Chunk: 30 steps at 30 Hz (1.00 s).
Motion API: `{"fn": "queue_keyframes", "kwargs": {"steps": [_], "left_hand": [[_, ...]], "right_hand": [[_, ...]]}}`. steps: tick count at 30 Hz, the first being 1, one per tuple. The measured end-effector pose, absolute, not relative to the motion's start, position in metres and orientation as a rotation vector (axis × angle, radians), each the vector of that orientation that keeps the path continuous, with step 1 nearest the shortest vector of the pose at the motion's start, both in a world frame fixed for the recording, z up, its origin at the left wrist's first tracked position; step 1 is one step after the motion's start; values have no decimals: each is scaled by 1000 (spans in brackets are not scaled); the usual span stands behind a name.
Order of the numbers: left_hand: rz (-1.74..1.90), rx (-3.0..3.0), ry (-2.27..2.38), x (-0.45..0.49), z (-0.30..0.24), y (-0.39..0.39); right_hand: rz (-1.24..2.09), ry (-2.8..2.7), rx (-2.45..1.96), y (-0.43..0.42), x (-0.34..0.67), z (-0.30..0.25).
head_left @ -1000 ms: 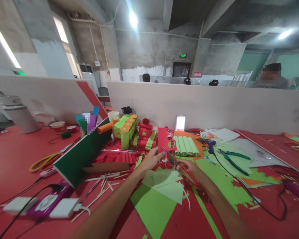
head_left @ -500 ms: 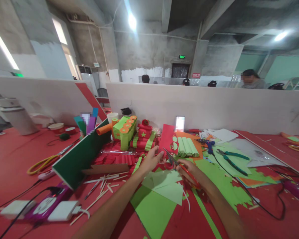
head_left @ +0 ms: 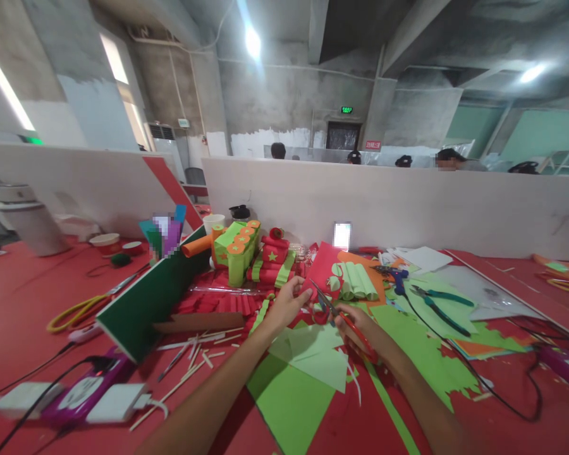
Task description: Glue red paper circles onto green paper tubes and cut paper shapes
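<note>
My left hand (head_left: 289,303) pinches the lower left edge of a red paper sheet (head_left: 323,262), whose right side has rounded cut-outs. In my right hand (head_left: 358,328) is a pair of scissors (head_left: 355,328) with orange-red handles; its blades point up and left against the lower part of the sheet. How far the blades are apart is hard to make out. Beneath both hands lie pale green paper pieces (head_left: 313,360) over a brighter green sheet (head_left: 289,398). Just behind the red sheet stands a row of rolled light green paper (head_left: 356,281).
Left are paper models (head_left: 239,249), a dark green board (head_left: 146,303), small sticks (head_left: 203,360) and a purple power strip (head_left: 80,392). Right are a blue glue gun (head_left: 398,278), green-handled pliers (head_left: 443,306) and torn green paper (head_left: 422,347). A phone (head_left: 342,235) leans against the white partition (head_left: 408,202).
The red sheet has turned, its top tilting to the right. Both hands keep nearly the same place. Beyond the partition, a person at the right has moved left and lower.
</note>
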<state>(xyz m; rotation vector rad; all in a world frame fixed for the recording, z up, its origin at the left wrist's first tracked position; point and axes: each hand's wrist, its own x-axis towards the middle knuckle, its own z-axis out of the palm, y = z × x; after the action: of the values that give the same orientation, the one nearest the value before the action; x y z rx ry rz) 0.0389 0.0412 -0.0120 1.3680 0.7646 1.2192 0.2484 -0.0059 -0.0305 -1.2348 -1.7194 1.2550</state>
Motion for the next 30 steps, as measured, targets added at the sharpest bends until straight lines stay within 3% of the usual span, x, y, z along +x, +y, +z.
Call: {"fn": "queue_keyframes", "kwargs": {"steps": [30], "left_hand": [[1239, 1371, 775, 39, -14, 41]], "right_hand": [[1237, -1719, -1301, -3, 249, -37]]}}
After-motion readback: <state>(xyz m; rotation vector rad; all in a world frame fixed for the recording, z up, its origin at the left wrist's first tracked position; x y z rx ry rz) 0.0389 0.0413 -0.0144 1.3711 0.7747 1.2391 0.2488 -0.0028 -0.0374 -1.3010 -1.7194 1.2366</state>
